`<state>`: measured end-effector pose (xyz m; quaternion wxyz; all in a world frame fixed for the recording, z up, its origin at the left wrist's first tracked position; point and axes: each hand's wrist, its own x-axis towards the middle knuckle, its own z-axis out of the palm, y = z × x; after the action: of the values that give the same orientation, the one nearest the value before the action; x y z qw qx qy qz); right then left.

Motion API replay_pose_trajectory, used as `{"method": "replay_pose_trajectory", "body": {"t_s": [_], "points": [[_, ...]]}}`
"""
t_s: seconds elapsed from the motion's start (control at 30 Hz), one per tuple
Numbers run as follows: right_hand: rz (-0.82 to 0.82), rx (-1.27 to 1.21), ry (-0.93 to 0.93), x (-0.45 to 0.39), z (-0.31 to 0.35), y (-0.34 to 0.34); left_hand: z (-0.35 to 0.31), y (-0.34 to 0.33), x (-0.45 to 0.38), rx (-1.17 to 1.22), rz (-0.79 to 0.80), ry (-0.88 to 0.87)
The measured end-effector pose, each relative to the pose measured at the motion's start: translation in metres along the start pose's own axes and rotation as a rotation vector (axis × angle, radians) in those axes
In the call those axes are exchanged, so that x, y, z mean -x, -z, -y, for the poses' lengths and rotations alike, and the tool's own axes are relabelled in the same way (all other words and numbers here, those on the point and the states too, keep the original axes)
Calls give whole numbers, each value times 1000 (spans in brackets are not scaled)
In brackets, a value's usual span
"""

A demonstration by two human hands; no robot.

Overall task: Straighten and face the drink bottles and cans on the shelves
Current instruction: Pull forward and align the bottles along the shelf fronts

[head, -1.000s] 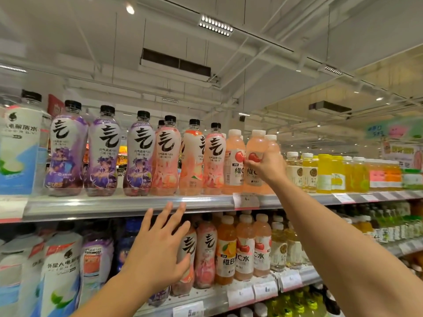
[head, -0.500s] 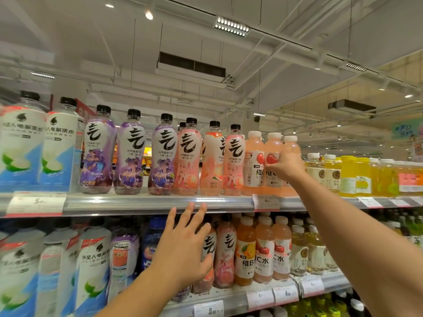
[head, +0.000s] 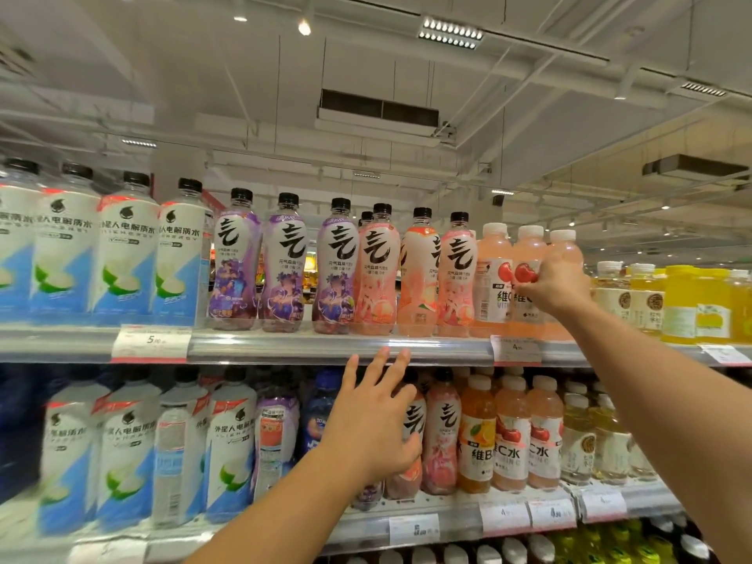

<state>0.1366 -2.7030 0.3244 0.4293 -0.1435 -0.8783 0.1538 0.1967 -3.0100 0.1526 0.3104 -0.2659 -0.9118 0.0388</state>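
The right hand [head: 559,284] stays where it was a second ago, wrapped around the white-capped pink vitamin drink bottle [head: 529,278] on the upper metal shelf [head: 337,346]; the fingers curl across its cherry label, and a twin pale pink bottle [head: 492,278] stands touching it on the left. The grip looks the same as before, though the label now shows a little more of the red cherry toward the front.

The left hand [head: 376,417] remains spread, fingers straight and pointing up, in front of the lower shelf's row. Its fingertips [head: 382,354] reach the front lip of the upper shelf, and the thumb side rests against a black-capped peach soda bottle with a white brush-stroke label [head: 415,425]. Whether the palm presses that bottle cannot be told.

What differs most is the view: it has swung left, so both hands sit further right in the picture and four tall white-and-blue electrolyte water bottles [head: 122,254] now fill the upper left, where only one or two showed earlier. Three purple grape soda bottles [head: 285,262] and three peach soda bottles [head: 419,270] stand upright between them and the gripped bottle. Yellow juice bottles [head: 683,303] stand to the right.
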Motion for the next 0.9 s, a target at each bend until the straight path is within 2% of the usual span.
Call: {"method": "replay_pose_trajectory", "body": {"t_s": [0.2, 0.33, 0.4, 0.5, 0.6, 0.67, 0.73, 0.9], "points": [[24, -104, -1, 23, -3, 8, 7, 4, 7, 113, -31, -24], [-207, -238, 79, 85, 1, 4, 18, -17, 58, 268, -95, 64], [-249, -350, 201, 131, 10, -4, 33, -27, 88, 286, -158, 98], [-106, -408, 466, 197, 29, -22, 71, -20, 112, 251, -297, 181], [143, -236, 673, 241, 58, -52, 109, 4, 125, 206, -424, 265], [284, -142, 684, 255, 79, -72, 129, 17, 133, 158, -434, 303], [378, -113, 602, 257, 98, -90, 143, 24, 139, 114, -387, 337], [393, -31, 552, 252, 145, -115, 167, 33, 150, -22, -245, 336]]}}
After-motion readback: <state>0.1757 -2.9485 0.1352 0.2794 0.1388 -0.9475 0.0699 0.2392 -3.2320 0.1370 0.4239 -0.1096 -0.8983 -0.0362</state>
